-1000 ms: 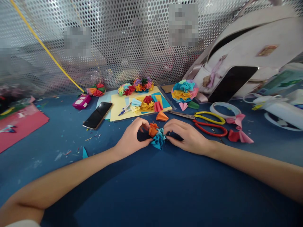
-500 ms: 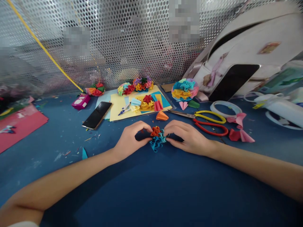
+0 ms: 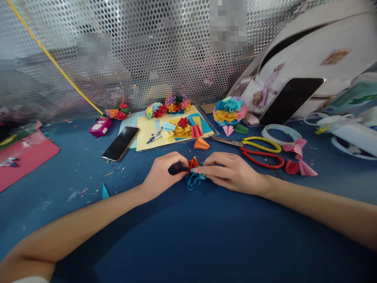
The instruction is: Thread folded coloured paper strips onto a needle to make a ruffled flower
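A small paper flower [image 3: 193,173] of curled orange-red and teal strips rests on the blue table [image 3: 188,236] at centre. My left hand [image 3: 163,175] curls around its left side, thumb and fingers pinched on the orange part. My right hand [image 3: 228,171] grips it from the right, with the index finger laid across the teal strips. Part of the flower is hidden under my fingers.
Behind my hands lie an orange folded piece [image 3: 202,144], yellow paper [image 3: 147,135] with more folded pieces, a black phone [image 3: 120,143], finished paper flowers [image 3: 230,111], scissors with yellow and red handles [image 3: 259,151], a tape ring [image 3: 279,134], pink scraps [image 3: 299,167] and a white bag [image 3: 309,67]. A perforated metal screen [image 3: 147,51] closes the back.
Both hands have closed in on the flower. My right index finger has slid left across the teal strips, and the orange part has turned upward between my fingers.
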`<move>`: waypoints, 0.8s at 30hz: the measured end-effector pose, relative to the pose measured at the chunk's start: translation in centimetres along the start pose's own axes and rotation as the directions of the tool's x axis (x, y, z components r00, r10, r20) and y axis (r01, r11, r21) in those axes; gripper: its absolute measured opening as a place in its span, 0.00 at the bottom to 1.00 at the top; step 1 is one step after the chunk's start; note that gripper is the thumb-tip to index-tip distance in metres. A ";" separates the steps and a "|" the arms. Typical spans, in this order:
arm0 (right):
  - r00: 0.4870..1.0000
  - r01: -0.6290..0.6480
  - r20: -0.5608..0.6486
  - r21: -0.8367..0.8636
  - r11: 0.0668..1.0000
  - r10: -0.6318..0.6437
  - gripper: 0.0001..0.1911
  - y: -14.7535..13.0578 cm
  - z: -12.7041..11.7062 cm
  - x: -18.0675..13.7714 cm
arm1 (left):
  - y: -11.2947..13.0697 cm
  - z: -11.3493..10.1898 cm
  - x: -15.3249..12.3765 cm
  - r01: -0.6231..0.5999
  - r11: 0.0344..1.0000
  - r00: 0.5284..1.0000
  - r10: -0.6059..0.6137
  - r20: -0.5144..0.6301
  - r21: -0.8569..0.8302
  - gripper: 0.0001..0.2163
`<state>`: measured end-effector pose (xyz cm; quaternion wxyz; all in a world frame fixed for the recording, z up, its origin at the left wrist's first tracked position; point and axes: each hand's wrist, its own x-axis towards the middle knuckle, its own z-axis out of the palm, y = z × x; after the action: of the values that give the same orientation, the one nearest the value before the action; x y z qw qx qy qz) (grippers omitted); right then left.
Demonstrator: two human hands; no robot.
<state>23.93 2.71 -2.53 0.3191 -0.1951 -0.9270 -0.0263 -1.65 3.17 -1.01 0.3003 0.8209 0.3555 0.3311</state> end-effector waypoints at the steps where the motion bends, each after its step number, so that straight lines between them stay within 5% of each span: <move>1: 1.000 0.015 0.016 -0.022 1.000 -0.014 0.19 0.1 0.0 -0.1 | 0.0 0.0 0.0 0.001 1.000 1.000 -0.001 -0.001 0.000 0.06; 14: 1.000 0.007 0.006 0.013 1.000 -0.007 0.21 0.2 0.0 0.0 | 0.1 0.3 0.1 -0.002 1.000 1.000 0.002 -0.005 -0.004 0.05; 24: 0.985 -0.161 -0.042 0.157 0.974 0.170 0.11 -0.3 0.3 0.1 | 0.3 0.6 0.1 -0.031 1.000 0.998 0.031 -0.053 0.006 0.05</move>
<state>23.52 2.56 -2.70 0.3597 -0.2457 -0.8977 0.0664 -1.06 2.92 -1.15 0.2836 0.8180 0.3514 0.3564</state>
